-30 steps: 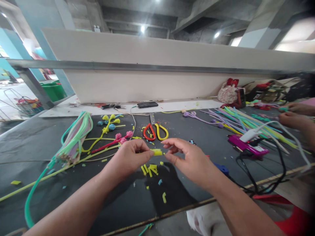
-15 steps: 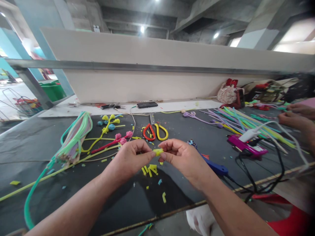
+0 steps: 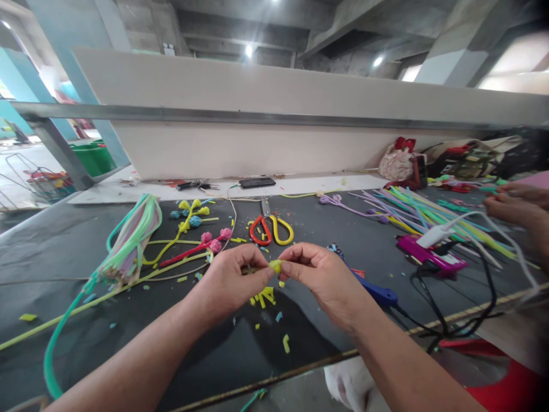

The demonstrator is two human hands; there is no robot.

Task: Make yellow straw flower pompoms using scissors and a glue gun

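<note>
Between the fingertips of both hands is a small yellow piece (image 3: 275, 265) that looks like a cut length of soft pipe cleaner. My left hand (image 3: 235, 272) pinches its left end and my right hand (image 3: 309, 268) its right end, with the fingers covering much of it. Below them on the dark table lie several short yellow cut pieces (image 3: 265, 296). Just beyond my hands rest scissors (image 3: 271, 229) with one red and one yellow handle. Yellow and blue bud shapes on a stem (image 3: 189, 216) and a pink budded stem (image 3: 195, 253) lie to the left.
A tied bundle of pastel stems (image 3: 132, 243) lies left; loose coloured stems (image 3: 412, 209) spread right. A blue-handled corded tool (image 3: 377, 292) sits beside my right forearm, near a purple power strip (image 3: 429, 254) with black cables. A phone (image 3: 256, 182) lies behind. Another person's hands (image 3: 517, 206) work at far right.
The yellow piece looks shorter and more bunched between my fingertips, and my hands have come slightly closer together. The things on the table stay where they were.
</note>
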